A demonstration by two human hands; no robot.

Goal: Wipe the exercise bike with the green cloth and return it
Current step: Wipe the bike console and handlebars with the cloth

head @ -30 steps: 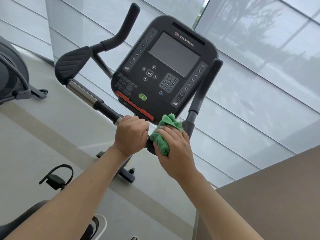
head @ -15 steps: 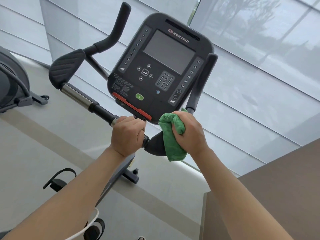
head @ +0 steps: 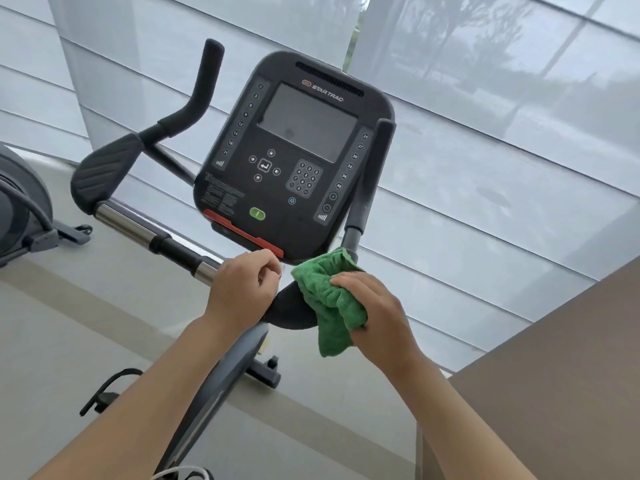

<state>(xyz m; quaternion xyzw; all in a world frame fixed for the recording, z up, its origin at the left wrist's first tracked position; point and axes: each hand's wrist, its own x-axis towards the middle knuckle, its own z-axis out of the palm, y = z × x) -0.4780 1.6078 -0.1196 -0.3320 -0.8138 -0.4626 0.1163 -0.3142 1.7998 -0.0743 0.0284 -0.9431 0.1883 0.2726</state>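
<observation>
two hands: both at the handlebar junction just below the console of the star trac exercise bike point(head: 221, 375).
left hand point(head: 242, 292): curled over the near end of the chrome and black handlebar point(head: 152, 237), fingers bent in toward the palm; whether they actually clamp the bar or only rest on it cannot be told from this angle.
right hand point(head: 377, 313): grasping the green cloth point(head: 329, 299), fingers wrapped over its right side, thumb side toward the bike.
green cloth position: bunched against the dark hub where the handlebars meet the post, touching the base of the right upright grip point(head: 367, 181) and lying just under the console's lower right corner.
green cloth axis: long axis runs from upper left to lower right, slightly steeper than diagonal; the upper end points up at the console, the loose lower end hangs down past the heel of the right hand.
console point(head: 294, 157): dark, tilted with its top leaning right, grey screen blank, keypad, green button and a red strip along the lower left edge.
left grips: ribbed black elbow pad point(head: 107, 171) and curved upright horn point(head: 204, 84) at far left of the bar.
surroundings: pale window blinds point(head: 485, 168) behind, brown surface point(head: 554, 375) at lower right, part of another machine point(head: 20, 209) at left edge, pedal strap point(head: 107, 389) below.
</observation>
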